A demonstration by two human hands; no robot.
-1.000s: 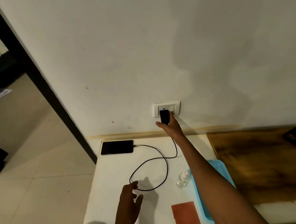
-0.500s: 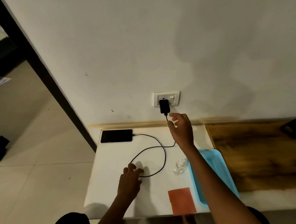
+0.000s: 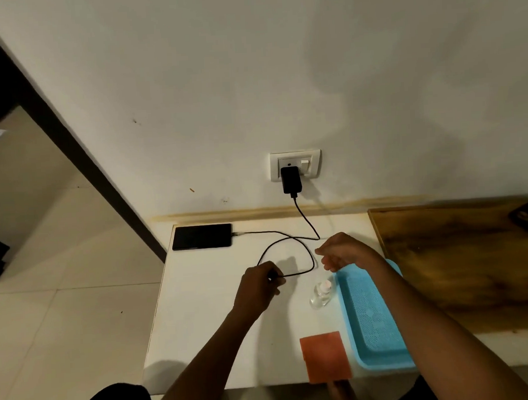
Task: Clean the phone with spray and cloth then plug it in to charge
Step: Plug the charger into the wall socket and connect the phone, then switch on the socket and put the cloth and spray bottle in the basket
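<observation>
- The white rectangular desk (image 3: 202,325) is carrying everything; both hands are hovering over its middle.
- The flat black slab phone (image 3: 201,236) is lying face up beyond the left hand (image 3: 256,287), well apart, toward the wall. It is likely rigid, slick and breakable, best held by its long edges.
- The thin black charging cable (image 3: 308,260) is looping between phone and black wall adapter (image 3: 291,180); it looks limp and light. The left hand is pinching the loop's near side.
- The right hand (image 3: 340,252) is hanging loosely curled, gripping nothing, just beside the loop.
</observation>
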